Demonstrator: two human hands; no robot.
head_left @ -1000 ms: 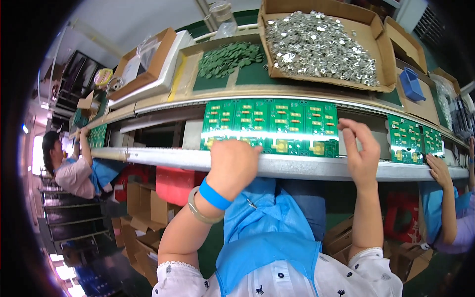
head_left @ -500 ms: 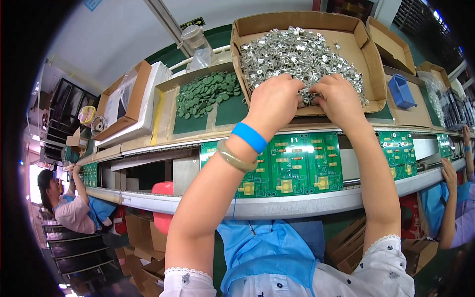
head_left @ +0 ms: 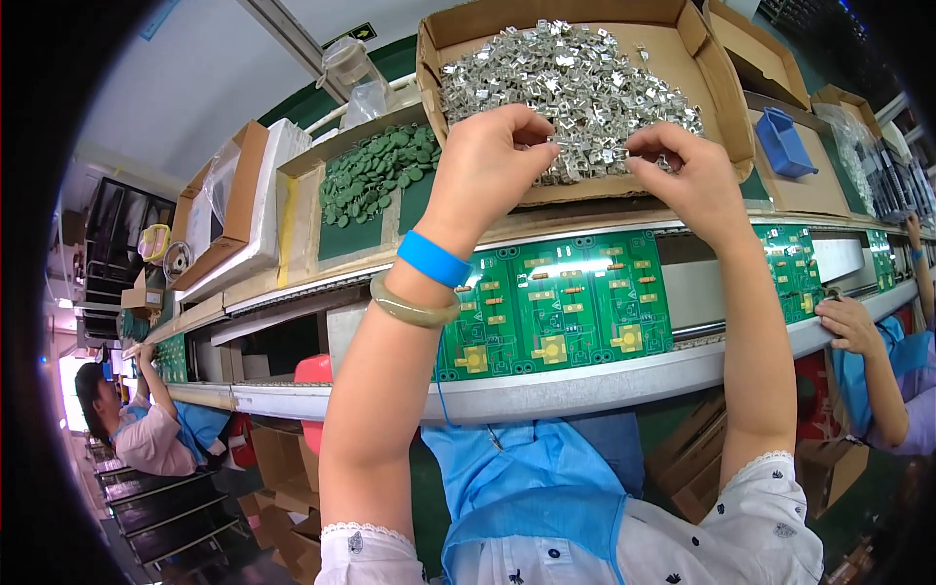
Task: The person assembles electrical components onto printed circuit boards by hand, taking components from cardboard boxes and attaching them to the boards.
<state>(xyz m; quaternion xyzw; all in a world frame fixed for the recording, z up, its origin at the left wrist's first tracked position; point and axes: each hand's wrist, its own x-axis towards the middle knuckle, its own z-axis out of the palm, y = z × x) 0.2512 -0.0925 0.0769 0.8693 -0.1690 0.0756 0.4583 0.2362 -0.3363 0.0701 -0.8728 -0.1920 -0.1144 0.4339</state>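
Note:
A shallow cardboard box (head_left: 726, 127) holds a heap of small silvery metal clips (head_left: 575, 83). Over the heap's near left part is my left hand (head_left: 487, 161), thumb and fingers curled toward each other in a pinch. My right hand (head_left: 690, 180) pinches in the same way at the near right part. Whatever sits between the fingertips of either hand is too small to make out. Below the box, a green circuit board (head_left: 556, 302) with resistors and yellowish pads lies on the conveyor rails, partly hidden behind my left forearm.
Green disc-shaped parts (head_left: 375, 171) lie left of the box. A blue bin (head_left: 783, 144) stands to its right. The metal conveyor edge (head_left: 585, 390) runs across in front of me. More boards (head_left: 788, 268) sit along the line. Co-workers' hands (head_left: 848, 327) are at both sides.
My hands have drawn apart over the clips, the left one moving leftward and the right one slightly rightward. At the right, a co-worker's hand has come to the rail. The view has shifted a little.

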